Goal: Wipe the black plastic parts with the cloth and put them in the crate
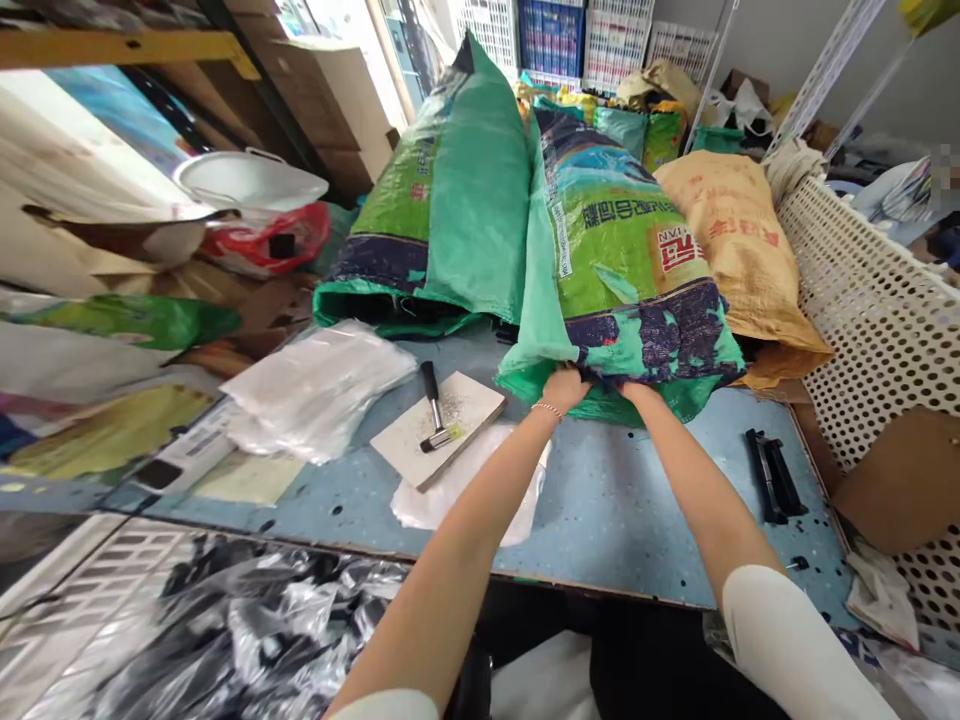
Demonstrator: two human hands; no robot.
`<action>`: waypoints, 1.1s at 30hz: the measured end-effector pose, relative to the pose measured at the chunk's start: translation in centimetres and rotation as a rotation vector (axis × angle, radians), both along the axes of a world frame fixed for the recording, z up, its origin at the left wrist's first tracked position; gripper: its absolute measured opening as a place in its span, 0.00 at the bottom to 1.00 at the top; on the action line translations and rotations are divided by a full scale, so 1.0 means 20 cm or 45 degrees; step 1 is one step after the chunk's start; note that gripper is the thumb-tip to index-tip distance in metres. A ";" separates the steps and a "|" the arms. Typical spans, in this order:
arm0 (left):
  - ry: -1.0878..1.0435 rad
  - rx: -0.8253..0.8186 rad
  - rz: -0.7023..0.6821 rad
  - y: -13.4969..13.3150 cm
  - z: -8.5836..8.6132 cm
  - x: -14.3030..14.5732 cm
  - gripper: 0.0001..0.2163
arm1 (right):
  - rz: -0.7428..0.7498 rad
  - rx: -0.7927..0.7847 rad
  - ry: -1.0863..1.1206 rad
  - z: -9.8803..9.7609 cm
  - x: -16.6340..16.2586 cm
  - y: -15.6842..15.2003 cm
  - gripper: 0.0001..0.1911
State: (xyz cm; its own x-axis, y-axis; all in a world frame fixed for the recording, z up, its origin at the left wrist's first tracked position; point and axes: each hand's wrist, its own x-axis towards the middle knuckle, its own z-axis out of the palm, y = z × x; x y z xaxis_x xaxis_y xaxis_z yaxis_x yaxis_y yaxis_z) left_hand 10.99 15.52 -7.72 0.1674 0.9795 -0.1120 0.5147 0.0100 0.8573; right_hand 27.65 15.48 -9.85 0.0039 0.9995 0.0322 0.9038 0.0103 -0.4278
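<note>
A green woven sack (637,240) with a printed green and dark blue panel lies on the blue table, its mouth towards me. At its near edge my left hand (566,388), with a beaded bracelet at the wrist, is closed on the rim. Just to the right, my right hand (636,393) also grips the mouth, its fingertips hidden in the folds. What lies inside this sack cannot be seen. Left of it, a second green woven sack (472,210) shows dark contents at its open end. An orange woven sack (731,240) lies to the right.
A hammer (433,405) lies on a beige board (469,395). Clear plastic bags (322,385) are stacked left of it. A black stapler-like tool (772,475) lies at the right, near a perforated white basket (870,320). Black plastic-wrapped items (262,640) fill the lower left.
</note>
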 end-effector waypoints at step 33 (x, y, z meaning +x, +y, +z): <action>-1.093 -0.887 -0.317 -1.20 0.04 -0.21 0.29 | 0.098 0.031 0.890 0.31 -0.11 -1.26 0.21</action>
